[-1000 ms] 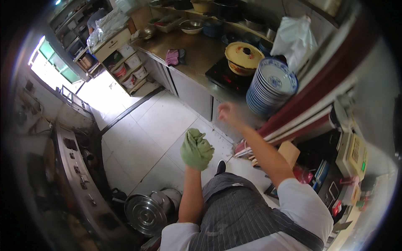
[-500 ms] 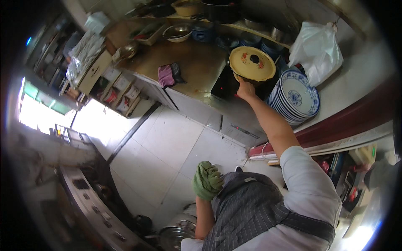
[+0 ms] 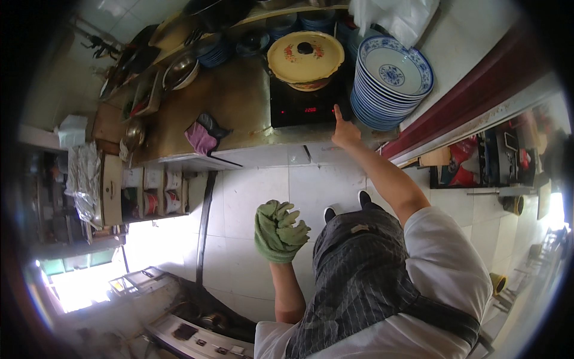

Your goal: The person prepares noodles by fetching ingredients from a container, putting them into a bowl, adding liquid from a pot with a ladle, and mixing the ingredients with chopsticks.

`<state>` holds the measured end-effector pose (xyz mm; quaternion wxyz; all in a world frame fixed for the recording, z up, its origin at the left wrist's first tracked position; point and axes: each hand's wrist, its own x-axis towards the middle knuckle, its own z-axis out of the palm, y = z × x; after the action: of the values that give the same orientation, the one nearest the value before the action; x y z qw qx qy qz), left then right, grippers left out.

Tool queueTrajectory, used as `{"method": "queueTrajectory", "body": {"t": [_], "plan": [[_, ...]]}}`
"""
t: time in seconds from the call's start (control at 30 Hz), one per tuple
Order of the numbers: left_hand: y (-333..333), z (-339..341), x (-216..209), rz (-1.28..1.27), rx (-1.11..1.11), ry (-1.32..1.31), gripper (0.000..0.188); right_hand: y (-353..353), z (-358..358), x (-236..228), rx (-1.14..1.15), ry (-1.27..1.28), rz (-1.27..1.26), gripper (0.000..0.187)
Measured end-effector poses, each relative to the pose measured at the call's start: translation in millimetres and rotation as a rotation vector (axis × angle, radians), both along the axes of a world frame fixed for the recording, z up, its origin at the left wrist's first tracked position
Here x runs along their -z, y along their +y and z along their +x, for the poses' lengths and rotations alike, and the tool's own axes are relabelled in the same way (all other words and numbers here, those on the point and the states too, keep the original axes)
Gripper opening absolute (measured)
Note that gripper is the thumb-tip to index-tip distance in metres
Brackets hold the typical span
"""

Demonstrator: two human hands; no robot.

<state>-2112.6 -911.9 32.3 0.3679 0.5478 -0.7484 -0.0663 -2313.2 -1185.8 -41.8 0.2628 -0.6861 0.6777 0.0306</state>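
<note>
My right hand [image 3: 346, 133] reaches to the front right of a black induction cooker [image 3: 287, 113]. Its index finger is stretched out at the control panel beside a lit red display [image 3: 310, 110]; the other fingers look curled, holding nothing. On the cooker stands a yellow pot [image 3: 309, 85], covered by a yellow lid [image 3: 305, 60] with red flowers and a black knob. Away from the counter, over the floor, my left hand is wrapped in a bunched green cloth [image 3: 276, 236] that it seems to grip; the cloth hides most of the hand.
A tall stack of blue-and-white bowls [image 3: 391, 81] stands right of the cooker. A purple and dark cloth [image 3: 203, 134] lies near the counter's front edge [image 3: 251, 141]. Farther left are a metal bowl [image 3: 181, 73] and a tray [image 3: 143, 99]. A white plastic bag [image 3: 397, 18] hangs above the bowls.
My right hand has drawn back from beside the pot to the cooker's front panel, where a red display now shows. The view has turned, and the green cloth stays with my left hand.
</note>
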Motion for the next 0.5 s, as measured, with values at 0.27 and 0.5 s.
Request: {"method": "queueTrajectory", "body": {"t": [0.27, 0.5], "plan": [[-37, -36, -2, 0.909, 0.145, 1.703, 0.037, 48, -49, -2, -0.057, -0.547, -0.312, 0.088], [-95, -197, 36, 1.005, 0.477, 1.804, 0.046, 172, -97, -65, 0.098, -0.489, -0.882, 0.044]]}}
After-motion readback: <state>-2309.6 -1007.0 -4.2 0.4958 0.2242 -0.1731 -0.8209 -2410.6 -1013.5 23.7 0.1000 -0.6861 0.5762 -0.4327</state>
